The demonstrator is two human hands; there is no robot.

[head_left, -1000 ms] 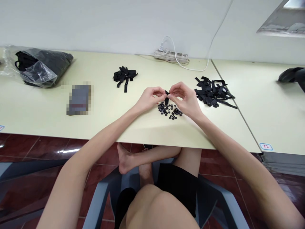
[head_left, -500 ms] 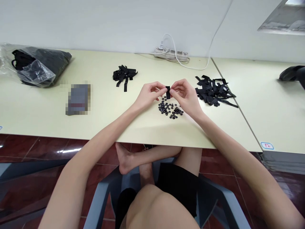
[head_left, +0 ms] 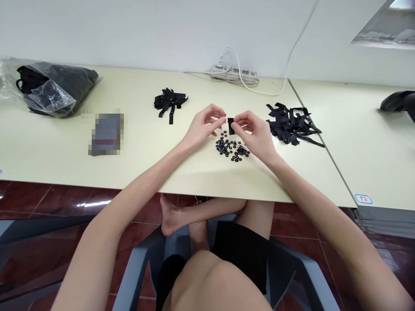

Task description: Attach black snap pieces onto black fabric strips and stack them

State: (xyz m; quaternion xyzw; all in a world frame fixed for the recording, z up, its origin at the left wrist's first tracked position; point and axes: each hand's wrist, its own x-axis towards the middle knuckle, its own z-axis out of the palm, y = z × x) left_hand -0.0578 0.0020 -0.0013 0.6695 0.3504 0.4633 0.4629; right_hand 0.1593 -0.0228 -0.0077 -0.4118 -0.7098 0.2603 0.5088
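Between the thumb and fingers of my right hand (head_left: 254, 131) is a short black fabric strip (head_left: 231, 126), held upright above the table. Just left of it, my left hand (head_left: 205, 125) is apart from the strip, its fingers curved and loosely parted, with nothing visible in them. Below both hands lies a scatter of small round black snap buttons (head_left: 236, 152). A larger pile of black fabric strips (head_left: 290, 125) spreads to the right of my right hand. Farther back on the left sits a smaller pile of black strips (head_left: 170, 103).
A clear plastic bag (head_left: 61, 90) with black material lies at the far left, near a blurred grey object (head_left: 106, 134). By the wall rests a power strip (head_left: 235, 74) with a white cable (head_left: 259, 91). A dark object (head_left: 397, 101) is at the right edge.
My left hand has let go of the fabric strip, leaving a small gap. My right hand keeps the strip and has shifted slightly right.
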